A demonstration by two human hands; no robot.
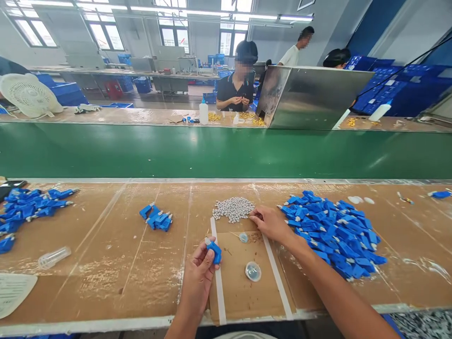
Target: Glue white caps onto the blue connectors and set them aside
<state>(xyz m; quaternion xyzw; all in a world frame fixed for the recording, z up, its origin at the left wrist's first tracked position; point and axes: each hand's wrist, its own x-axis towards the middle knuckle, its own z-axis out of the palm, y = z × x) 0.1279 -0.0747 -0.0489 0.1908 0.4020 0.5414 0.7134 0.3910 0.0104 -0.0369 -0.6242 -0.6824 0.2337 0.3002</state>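
Note:
My left hand [202, 269] is closed around a blue plastic part [216, 253] with a whitish tip, held upright between thumb and fingers. At the right edge of a heap of small grey pieces [233, 209], my right hand [269, 223] has its fingertips pinched together; whether a piece is between them is too small to tell. A large heap of blue parts [332, 233] lies right of that hand. Between my hands rest a small clear cap with a thin stick [243, 238] and a round shallow dish [253, 271] on a taped cardboard sheet [236, 296].
Smaller groups of blue parts [156, 218] lie to the left, near a clear plastic tube [54, 258]. A green conveyor belt [197, 150] crosses beyond the table. Behind it a person [236, 84] works by a white bottle [204, 113] and a metal panel [314, 99].

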